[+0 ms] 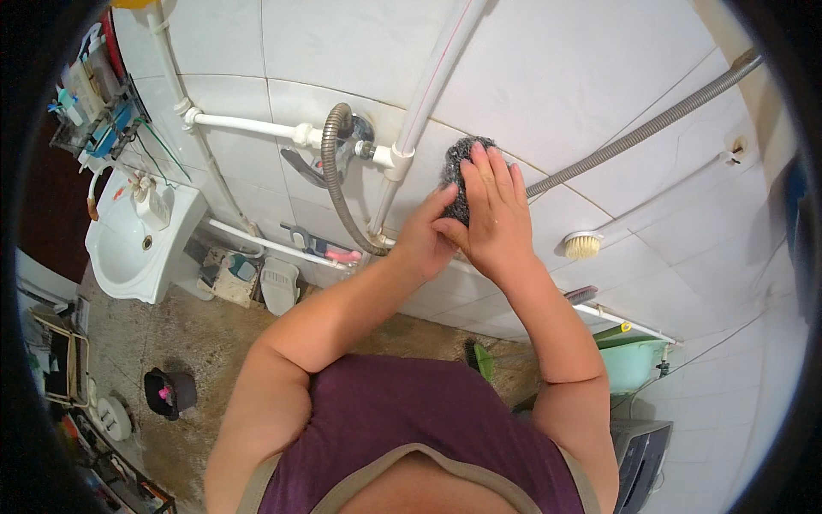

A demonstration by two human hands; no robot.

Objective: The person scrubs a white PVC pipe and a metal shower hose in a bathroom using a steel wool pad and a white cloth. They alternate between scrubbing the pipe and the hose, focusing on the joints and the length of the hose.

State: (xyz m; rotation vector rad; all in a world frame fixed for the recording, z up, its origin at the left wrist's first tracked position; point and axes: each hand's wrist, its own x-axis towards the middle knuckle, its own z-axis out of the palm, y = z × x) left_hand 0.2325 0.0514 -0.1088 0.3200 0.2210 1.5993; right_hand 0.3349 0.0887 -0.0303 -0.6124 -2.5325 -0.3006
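Observation:
Both my hands are up at the white tiled wall (pixel 548 60), around a dark grey, crinkly scouring pad (pixel 457 164). My right hand (pixel 495 210) lies over the pad with its fingers long and close together, pressing it toward the tiles. At the pad's lower left edge my left hand (pixel 425 231) is closed on it, its thumb close to the right hand's thumb. Palms and fingers cover part of the pad. Just left of the hands runs a white vertical pipe (pixel 425 86) with a bent grey metal hose (pixel 330 163).
A ribbed hose (pixel 651 128) crosses the wall to the right, above a hanging long-handled brush (pixel 582 245). A washbasin (pixel 107 244) with a soap bottle (pixel 151 206) stands left. Below are a dark bucket (pixel 171 392), a dustpan (pixel 279 285) and a pale green tub (pixel 632 364).

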